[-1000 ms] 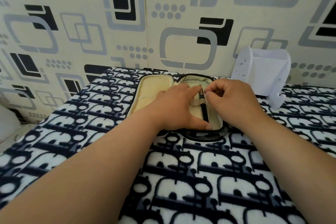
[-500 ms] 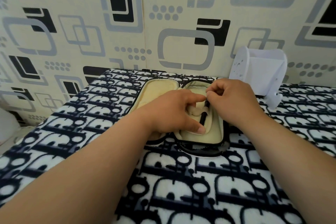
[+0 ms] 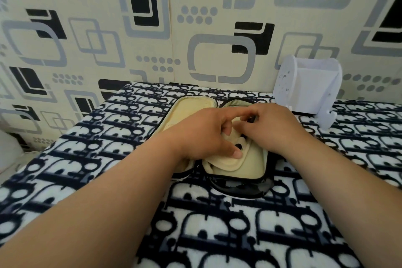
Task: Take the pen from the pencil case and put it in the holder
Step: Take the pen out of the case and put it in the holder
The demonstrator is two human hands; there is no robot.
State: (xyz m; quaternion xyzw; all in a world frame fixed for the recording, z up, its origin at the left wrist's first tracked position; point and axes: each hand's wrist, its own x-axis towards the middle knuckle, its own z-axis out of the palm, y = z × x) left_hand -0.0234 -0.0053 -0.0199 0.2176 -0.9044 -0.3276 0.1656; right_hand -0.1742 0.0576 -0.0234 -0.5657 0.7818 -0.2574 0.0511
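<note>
An open pencil case [image 3: 250, 172] with cream lining and black trim lies on the patterned cloth in the middle of the head view. My left hand [image 3: 204, 135] presses and bunches the case's inner cream flap, thumb at its near edge. My right hand [image 3: 276, 130] sits over the right half, fingertips pinched on the top of the black pen [image 3: 238, 146]. Only small dark bits of the pen show between my fingers and the flap. The white pen holder [image 3: 311, 91] stands upright at the back right, against the wall, a short way beyond my right hand.
A black-and-white patterned cloth [image 3: 217, 224] covers the table. A wall with grey and black squares [image 3: 152, 28] rises right behind the case and holder. The table's left edge drops off near a white object [image 3: 8, 150].
My hands have closed together over the case. The cream flap is more bunched under my left hand, and far less of the pen shows than a second ago.
</note>
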